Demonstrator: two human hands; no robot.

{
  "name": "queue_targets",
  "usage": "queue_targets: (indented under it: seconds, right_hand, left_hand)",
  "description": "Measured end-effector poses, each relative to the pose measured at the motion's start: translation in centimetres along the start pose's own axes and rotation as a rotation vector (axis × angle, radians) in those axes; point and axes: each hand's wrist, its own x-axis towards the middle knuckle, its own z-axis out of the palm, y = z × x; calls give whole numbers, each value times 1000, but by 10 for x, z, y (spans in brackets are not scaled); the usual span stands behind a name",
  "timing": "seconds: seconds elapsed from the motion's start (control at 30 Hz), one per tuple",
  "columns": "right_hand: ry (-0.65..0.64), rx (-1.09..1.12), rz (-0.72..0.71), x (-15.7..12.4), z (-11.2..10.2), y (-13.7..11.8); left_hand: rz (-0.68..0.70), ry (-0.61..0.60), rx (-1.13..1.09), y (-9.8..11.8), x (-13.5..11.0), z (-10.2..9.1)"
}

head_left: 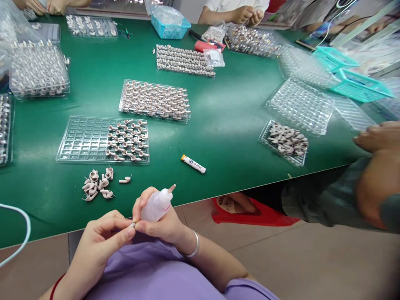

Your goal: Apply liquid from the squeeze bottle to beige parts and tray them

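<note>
Close to my body, in front of the table edge, my two hands meet at their fingertips. My left hand (104,239) pinches a small pale part (133,225), mostly hidden by the fingers. A translucent squeeze bottle with a thin nozzle (156,205) sits in my right hand (168,227), its tip pointing up and away. Thumb and finger of that hand also touch the small part. On the table beyond lie a loose pile of beige earphone shells (93,185) and a single shell (125,179). Behind them, a transparent tray (83,139) has shells filling its right side.
A fuller shell tray (154,100) lies farther back. A white tube marked BMW (193,164) rests right of centre. At right are a small heaped tray (287,141), stacked transparent trays (301,104) and teal baskets (364,85). Another person's arm (378,166) extends at right; co-workers' hands (248,16) are opposite.
</note>
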Motion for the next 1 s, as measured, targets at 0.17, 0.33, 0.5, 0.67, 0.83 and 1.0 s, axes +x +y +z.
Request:
queue_targets:
  seconds: [0.17,0.33,0.5,0.67,0.83,1.0]
  right_hand:
    - [60,-22,21,0,1,2]
    - [79,-13,17,-1,2,4]
    - [110,-14,27,0,2,3]
    - [80,-19,77,2,1,-1]
    - [32,-102,71,2,-8,-8]
    - [-27,-227,58,-3,-20,-21]
  left_hand:
    - [-16,-3,-3,-1,0,-1]
    - [-36,-5,-27,-2,1,0]
    - [-100,1,-130,-1,1,1]
    - [-228,-15,-296,-3,2,-3]
    - [-358,26,-420,-2,1,-8]
    - [-389,37,-476,2,0,-11]
